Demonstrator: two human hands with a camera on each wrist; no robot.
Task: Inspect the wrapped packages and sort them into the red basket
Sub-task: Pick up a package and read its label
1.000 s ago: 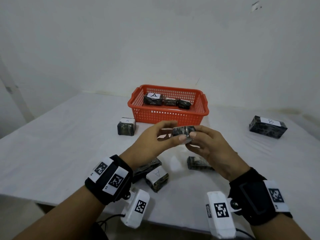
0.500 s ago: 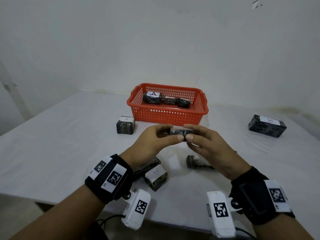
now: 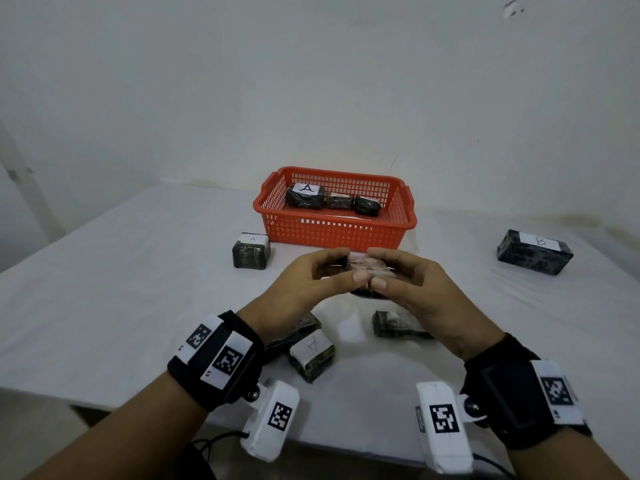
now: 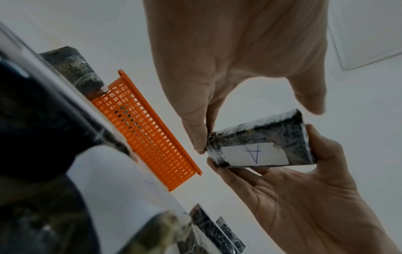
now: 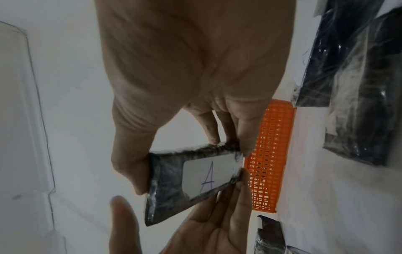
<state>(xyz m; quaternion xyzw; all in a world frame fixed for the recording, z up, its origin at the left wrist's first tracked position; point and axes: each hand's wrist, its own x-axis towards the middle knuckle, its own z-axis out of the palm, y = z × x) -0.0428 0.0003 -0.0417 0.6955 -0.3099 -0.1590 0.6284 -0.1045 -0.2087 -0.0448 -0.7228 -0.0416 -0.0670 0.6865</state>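
Observation:
Both hands hold one small camouflage-wrapped package point(image 3: 369, 266) in the air just in front of the red basket point(image 3: 332, 233). My left hand point(image 3: 348, 266) pinches its left end and my right hand point(image 3: 381, 268) pinches its right end. The package point(image 4: 261, 137) carries a white label point(image 4: 254, 154) marked A, which faces down toward the wrists; the same label point(image 5: 206, 175) shows in the right wrist view. Three wrapped packages lie inside the basket, one of them labelled A point(image 3: 304, 197).
On the white table, a package marked A point(image 3: 251, 251) stands left of the basket and a larger one marked B point(image 3: 535, 251) lies far right. Near me are another A package point(image 3: 311, 351), one beside my left wrist point(image 3: 298, 329) and one under my right hand point(image 3: 398, 325).
The hands have rolled the package between their fingers, so a pale shiny face is now on top. They have stayed in front of the basket.

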